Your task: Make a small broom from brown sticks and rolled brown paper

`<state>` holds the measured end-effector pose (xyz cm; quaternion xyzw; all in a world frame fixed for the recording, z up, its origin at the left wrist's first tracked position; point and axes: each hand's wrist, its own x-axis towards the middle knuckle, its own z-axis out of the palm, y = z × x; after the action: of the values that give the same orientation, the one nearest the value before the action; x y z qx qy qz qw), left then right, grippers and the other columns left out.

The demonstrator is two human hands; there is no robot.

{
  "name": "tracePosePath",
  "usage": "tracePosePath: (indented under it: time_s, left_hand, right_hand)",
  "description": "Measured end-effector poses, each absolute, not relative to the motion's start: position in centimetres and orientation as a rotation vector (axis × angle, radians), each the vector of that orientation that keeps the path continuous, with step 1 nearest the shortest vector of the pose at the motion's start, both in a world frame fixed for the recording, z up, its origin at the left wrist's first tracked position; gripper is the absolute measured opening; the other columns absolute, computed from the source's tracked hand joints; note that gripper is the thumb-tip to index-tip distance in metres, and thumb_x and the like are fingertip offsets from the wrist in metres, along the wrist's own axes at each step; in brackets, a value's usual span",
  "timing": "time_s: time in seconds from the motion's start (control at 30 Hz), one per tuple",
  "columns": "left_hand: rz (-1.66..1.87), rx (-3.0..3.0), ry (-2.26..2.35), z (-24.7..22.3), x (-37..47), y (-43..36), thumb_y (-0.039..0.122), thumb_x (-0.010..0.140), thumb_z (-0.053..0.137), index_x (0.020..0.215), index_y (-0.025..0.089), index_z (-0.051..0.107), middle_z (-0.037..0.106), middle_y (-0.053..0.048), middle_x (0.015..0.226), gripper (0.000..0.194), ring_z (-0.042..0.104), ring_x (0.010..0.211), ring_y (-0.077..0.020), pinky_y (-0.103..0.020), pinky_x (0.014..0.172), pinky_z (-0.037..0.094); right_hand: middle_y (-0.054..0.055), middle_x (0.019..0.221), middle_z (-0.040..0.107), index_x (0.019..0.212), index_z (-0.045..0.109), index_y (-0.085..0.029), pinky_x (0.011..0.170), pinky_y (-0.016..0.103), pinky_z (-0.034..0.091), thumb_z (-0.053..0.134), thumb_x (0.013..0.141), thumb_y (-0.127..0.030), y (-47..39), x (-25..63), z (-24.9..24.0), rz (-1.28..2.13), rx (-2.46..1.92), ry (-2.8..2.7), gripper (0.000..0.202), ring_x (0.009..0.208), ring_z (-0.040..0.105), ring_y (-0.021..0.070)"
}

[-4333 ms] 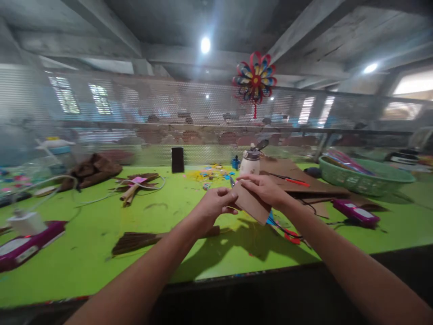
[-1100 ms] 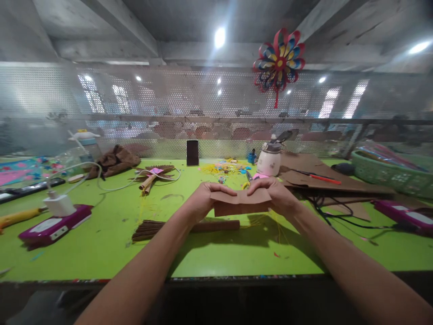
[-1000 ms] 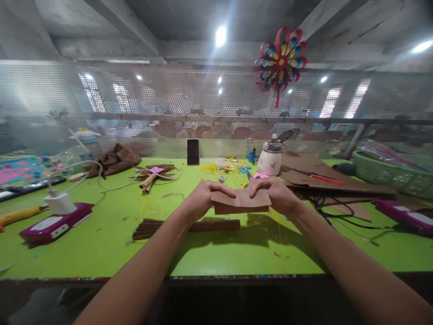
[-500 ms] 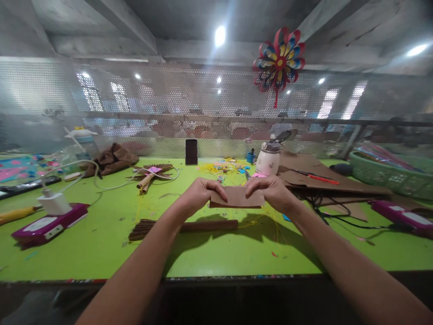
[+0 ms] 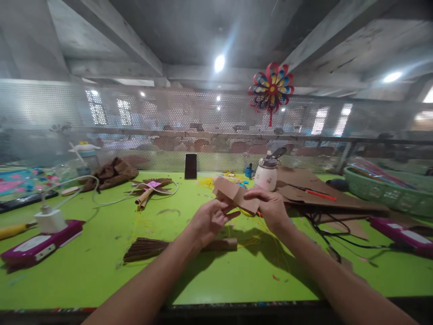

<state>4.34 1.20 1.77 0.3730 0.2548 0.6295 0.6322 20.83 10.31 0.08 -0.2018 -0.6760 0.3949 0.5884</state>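
A piece of brown paper [image 5: 237, 194] with a crease across it is held tilted above the table. My right hand [image 5: 272, 210] pinches its right end between thumb and fingers. Just below the paper's left part is my left hand [image 5: 209, 221], palm up, its fingers apart and its thumb by the lower edge; I cannot tell whether the fingertips touch the paper. Beneath my hands lies a rolled brown paper tube [image 5: 223, 245] with a fringed, brush-like end [image 5: 144, 249] at the left. Thin yellow strings [image 5: 252, 240] trail from its right end.
Behind my hands stand a white bottle [image 5: 265, 175] and a phone [image 5: 191, 166]. At the right lie brown sheets [image 5: 304, 180], a red pen [image 5: 321, 195] and a green basket [image 5: 382, 189]. A purple power strip [image 5: 43, 243] and a brown paper star figure [image 5: 152, 186] are at left.
The paper, earlier stretched level between both hands, is now tilted and bent along a crease. My left hand has released its end and turned palm up below it. The camera view has tipped upward.
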Motion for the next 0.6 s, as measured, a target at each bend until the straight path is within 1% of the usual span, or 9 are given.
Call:
tracePosePath:
  time_s: [0.07, 0.13, 0.17, 0.27, 0.37, 0.47, 0.6]
  left_hand:
    - [1.459, 0.881, 0.645, 1.4, 5.1, 1.3, 0.021, 0.078, 0.062, 0.101, 0.012, 0.063, 0.067, -0.013, 0.105, 0.025, 0.059, 0.101, -0.0222, -0.039, 0.094, 0.043]
    - [1.506, 0.883, 0.748, 1.1, 5.4, 1.6, 0.029, 0.078, 0.066, 0.1, 0.013, 0.064, 0.068, -0.012, 0.102, 0.027, 0.061, 0.095, -0.0202, -0.035, 0.089, 0.046]
    - [1.531, 0.871, 0.798, 0.9, 5.4, 1.8, 0.029, 0.077, 0.068, 0.097, 0.013, 0.065, 0.069, -0.011, 0.098, 0.025, 0.062, 0.09, -0.0189, -0.034, 0.087, 0.047]
    - [1.574, 0.829, 0.872, 0.4, 5.0, 2.3, 0.02, 0.074, 0.07, 0.088, 0.012, 0.067, 0.07, -0.01, 0.089, 0.016, 0.064, 0.079, -0.0165, -0.034, 0.083, 0.05]
    - [1.583, 0.828, 0.87, 0.0, 4.8, 2.5, 0.015, 0.074, 0.07, 0.085, 0.011, 0.068, 0.071, -0.01, 0.088, 0.012, 0.065, 0.078, -0.0166, -0.035, 0.082, 0.051]
    - [1.612, 0.816, 0.872, 0.1, 4.7, 2.5, 0.013, 0.074, 0.069, 0.083, 0.01, 0.068, 0.071, -0.01, 0.088, 0.01, 0.066, 0.077, -0.0163, -0.034, 0.081, 0.053]
    - [1.64, 0.818, 0.889, 0.1, 4.6, 2.5, 0.01, 0.073, 0.068, 0.083, 0.008, 0.067, 0.072, -0.012, 0.086, 0.011, 0.067, 0.076, -0.0177, -0.035, 0.08, 0.054]
  right_hand:
    - [0.001, 0.08, 0.07, 0.069, 0.074, -0.024, 0.075, 0.031, 0.047, 0.051, 0.061, -0.008, 9.9, 20.5, 0.0, 0.856, -0.461, -1.582, 0.029, 0.081, 0.061, 0.018]
    - [0.002, 0.081, 0.069, 0.07, 0.074, -0.024, 0.075, 0.031, 0.047, 0.052, 0.061, -0.007, 9.2, 20.3, 0.0, 0.782, -0.437, -1.63, 0.029, 0.082, 0.061, 0.0181]
    - [0.002, 0.082, 0.069, 0.07, 0.074, -0.024, 0.074, 0.03, 0.047, 0.053, 0.062, -0.007, 8.9, 20.2, 0.0, 0.758, -0.424, -1.662, 0.029, 0.082, 0.06, 0.0181]
    - [0.002, 0.08, 0.068, 0.071, 0.074, -0.024, 0.073, 0.029, 0.047, 0.055, 0.064, -0.007, 8.1, 19.9, 0.1, 0.747, -0.407, -1.726, 0.026, 0.08, 0.06, 0.0177]
    - [0.002, 0.079, 0.068, 0.07, 0.072, -0.024, 0.075, 0.03, 0.047, 0.056, 0.066, -0.007, 7.9, 19.9, -0.1, 0.735, -0.424, -1.748, 0.024, 0.081, 0.059, 0.0181]
    - [0.003, 0.083, 0.067, 0.072, 0.072, -0.024, 0.076, 0.031, 0.047, 0.055, 0.067, -0.008, 8.1, 20.0, -0.4, 0.709, -0.423, -1.782, 0.024, 0.084, 0.059, 0.0189]
    - [0.004, 0.083, 0.065, 0.075, 0.072, -0.022, 0.077, 0.032, 0.046, 0.053, 0.067, -0.008, 8.5, 20.0, -0.7, 0.71, -0.408, -1.87, 0.026, 0.084, 0.058, 0.0187]
